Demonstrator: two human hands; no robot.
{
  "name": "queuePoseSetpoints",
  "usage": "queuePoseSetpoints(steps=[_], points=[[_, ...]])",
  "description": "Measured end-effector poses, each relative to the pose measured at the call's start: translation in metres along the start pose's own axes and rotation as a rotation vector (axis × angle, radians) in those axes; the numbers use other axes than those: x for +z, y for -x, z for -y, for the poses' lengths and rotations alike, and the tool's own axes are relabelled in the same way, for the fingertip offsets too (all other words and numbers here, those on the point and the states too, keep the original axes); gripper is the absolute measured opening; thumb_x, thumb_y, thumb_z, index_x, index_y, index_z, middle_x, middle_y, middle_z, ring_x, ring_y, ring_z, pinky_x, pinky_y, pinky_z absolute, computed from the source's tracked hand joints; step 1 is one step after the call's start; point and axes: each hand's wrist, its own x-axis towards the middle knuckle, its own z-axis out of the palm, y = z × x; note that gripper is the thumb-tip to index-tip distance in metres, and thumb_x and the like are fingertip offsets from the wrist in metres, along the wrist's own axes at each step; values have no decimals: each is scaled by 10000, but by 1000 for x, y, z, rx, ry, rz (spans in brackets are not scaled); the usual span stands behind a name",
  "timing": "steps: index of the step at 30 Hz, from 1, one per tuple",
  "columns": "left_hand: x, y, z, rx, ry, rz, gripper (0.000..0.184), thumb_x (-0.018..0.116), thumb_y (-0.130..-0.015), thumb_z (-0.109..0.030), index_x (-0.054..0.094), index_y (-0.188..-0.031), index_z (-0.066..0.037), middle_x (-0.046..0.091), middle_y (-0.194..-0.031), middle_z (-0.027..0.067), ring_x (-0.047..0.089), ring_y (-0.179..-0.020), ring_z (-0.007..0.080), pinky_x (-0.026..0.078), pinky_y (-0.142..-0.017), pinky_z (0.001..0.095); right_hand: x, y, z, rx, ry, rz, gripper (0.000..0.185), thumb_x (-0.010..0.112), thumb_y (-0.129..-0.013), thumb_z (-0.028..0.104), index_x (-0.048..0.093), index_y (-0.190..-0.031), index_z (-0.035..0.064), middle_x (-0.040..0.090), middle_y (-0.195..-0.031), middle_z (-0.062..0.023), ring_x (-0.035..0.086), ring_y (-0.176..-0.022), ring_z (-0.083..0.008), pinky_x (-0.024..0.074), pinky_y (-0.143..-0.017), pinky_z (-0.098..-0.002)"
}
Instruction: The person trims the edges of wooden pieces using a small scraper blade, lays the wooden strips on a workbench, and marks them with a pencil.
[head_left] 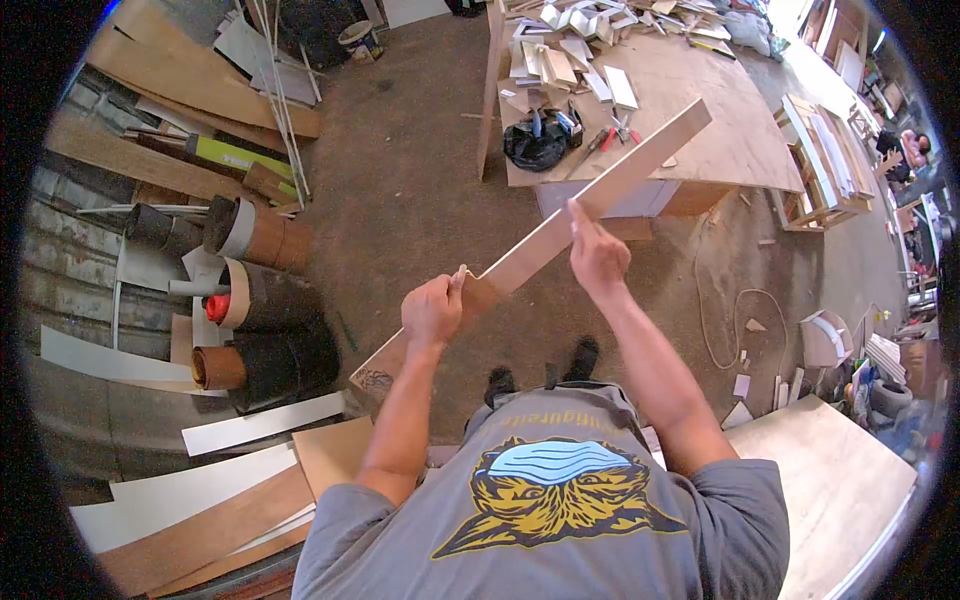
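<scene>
A long, narrow wooden board [540, 245] is held up diagonally in front of my body, its far end up to the right. My left hand [433, 312] is closed around its lower part, close to a small notch in the edge. Farther up, my right hand [600, 255] grips the near edge, the thumb side lying against the board and the other fingers partly hidden. The lower end is darker and carries a small dark printed mark.
A worktable [690, 150] ahead bears a heap of wood offcuts [560, 65], a black plastic bag [535, 145] and red-handled tools [605, 138]. Rolls of sheet material [265, 235] and boards line the left. A plywood sheet [830, 480] lies right; a cable [705, 310] crosses the floor.
</scene>
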Motion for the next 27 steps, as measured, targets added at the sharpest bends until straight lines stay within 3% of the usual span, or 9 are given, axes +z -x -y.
queuePoseSetpoints(steps=[2,6,9,10,13,16,20,23,27], points=[[-1,-5,-6,-27,10,71,488,532,-1054,-475,688,-811,-81,707,-805,196,686,-758,439,522,-654,554,-6,-3,-4,7,38,19,525,629,-889,126,660,-1407,209,676,-743,-48,690,-639,-242,544,-552,-416],[-2,-14,-19,-112,53,208,543,506,-1050,-535,717,-837,-82,721,-844,217,694,-809,463,540,-688,565,-16,24,6,-252,-14,67,476,619,-936,142,655,-1407,203,708,-788,-90,680,-616,-291,546,-562,-424],[2,-9,-25,-132,78,240,552,512,-1040,-557,728,-845,-88,722,-838,220,694,-808,468,539,-697,578,-21,11,-23,163,-13,8,484,631,-912,145,669,-1388,227,728,-804,-74,694,-614,-266,549,-554,-415],[2,-9,-30,-123,85,238,552,513,-1038,-560,732,-848,-91,722,-836,220,694,-806,468,538,-698,581,-20,12,-21,218,105,97,493,620,-893,134,678,-1373,234,739,-809,-85,708,-630,-261,554,-550,-424],[6,-15,-38,-89,67,249,553,509,-1039,-561,734,-851,-92,723,-838,220,694,-806,467,537,-702,583,-15,37,19,-117,-104,53,491,593,-910,121,663,-1387,219,736,-791,-91,709,-628,-270,552,-546,-440],[13,-14,-35,-49,79,225,554,501,-1046,-552,734,-852,-89,726,-847,217,695,-812,465,537,-702,579,-24,41,24,-198,-78,179,505,579,-912,104,649,-1403,197,736,-792,-91,713,-632,-268,550,-543,-433],[11,-14,-39,-44,81,202,555,492,-1055,-537,731,-840,-85,727,-846,213,695,-811,466,536,-701,578,-30,13,2,148,66,207,521,564,-919,101,627,-1430,181,729,-777,-78,720,-648,-271,556,-544,-413],[15,-17,-43,-31,84,204,559,490,-1058,-534,726,-827,-83,727,-843,210,695,-814,465,537,-708,578,-17,35,38,-152,-189,178,482,590,-955,190,594,-1437,178,738,-805,-90,727,-658,-303,574,-560,-452],[12,-14,-47,-103,78,234,566,450,-1072,-534,726,-857,-89,730,-872,224,696,-842,472,537,-735,587,-26,43,72,-2,-343,149,480,616,-961,116,614,-1439,159,733,-777,-78,719,-639,-271,573,-581,-420]])
